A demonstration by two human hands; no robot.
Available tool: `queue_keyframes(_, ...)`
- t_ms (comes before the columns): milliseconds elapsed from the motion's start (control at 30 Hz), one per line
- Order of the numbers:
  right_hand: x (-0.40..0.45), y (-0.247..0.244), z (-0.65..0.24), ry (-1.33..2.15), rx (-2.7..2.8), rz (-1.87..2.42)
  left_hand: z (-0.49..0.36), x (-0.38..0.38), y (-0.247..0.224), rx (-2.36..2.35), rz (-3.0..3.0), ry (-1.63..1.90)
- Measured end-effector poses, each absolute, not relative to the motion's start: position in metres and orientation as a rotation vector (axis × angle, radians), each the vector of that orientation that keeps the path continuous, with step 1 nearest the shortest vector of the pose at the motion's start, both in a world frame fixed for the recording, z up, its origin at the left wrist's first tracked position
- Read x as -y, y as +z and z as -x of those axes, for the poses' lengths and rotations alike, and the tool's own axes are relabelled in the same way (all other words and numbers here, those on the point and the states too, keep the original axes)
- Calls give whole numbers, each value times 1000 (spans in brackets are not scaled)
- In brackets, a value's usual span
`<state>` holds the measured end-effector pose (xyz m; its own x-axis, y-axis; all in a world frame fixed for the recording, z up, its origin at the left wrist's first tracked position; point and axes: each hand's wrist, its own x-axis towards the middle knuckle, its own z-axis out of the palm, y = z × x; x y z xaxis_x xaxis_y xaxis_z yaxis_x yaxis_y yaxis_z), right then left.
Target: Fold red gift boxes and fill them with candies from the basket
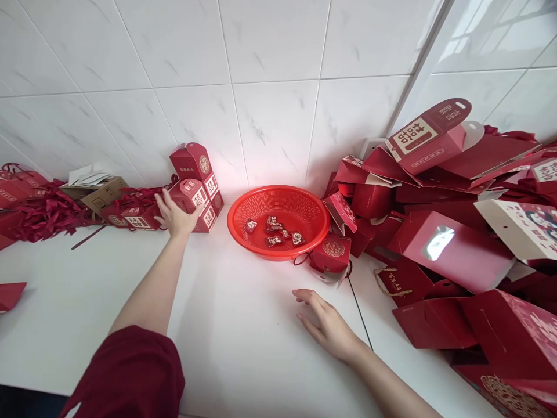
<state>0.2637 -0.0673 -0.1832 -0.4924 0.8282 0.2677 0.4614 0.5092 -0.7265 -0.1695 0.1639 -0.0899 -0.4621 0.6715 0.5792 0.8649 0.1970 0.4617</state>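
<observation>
My left hand (176,216) is stretched out at the front of a small stack of red gift boxes (210,186) by the wall. Its fingers are spread, with the thumb against a red gift box (190,194) that bears a white character panel; whether the other fingers touch it I cannot tell. Above the white table, my right hand (324,322) hovers empty, fingers loosely apart. Between and beyond the hands stands a red plastic basket (237,232) with several small wrapped sweets (275,231) at the bottom. A red box (331,253) lies beside the basket's right side.
A large heap of red gift boxes (452,244) spreads over the right side. Along the wall at left are dark red ribbons (47,212), a brown carton (104,197) and more red boxes (20,188). White tiles (274,128) back the white table (243,337).
</observation>
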Motion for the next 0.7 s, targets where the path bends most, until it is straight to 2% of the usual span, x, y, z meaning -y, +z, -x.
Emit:
queue_keyframes(67,68,-183,-263,799,2137,1045,167,-159,-111,2322,1359,-1309)
queue_keyframes(233,67,-184,-263,840,2120,1059,169,-167,-142,2464,1240,-1473)
queue_keyframes(700,67,-187,-264,890,2187,1052,169,-184,-155,2224,1215,-1672)
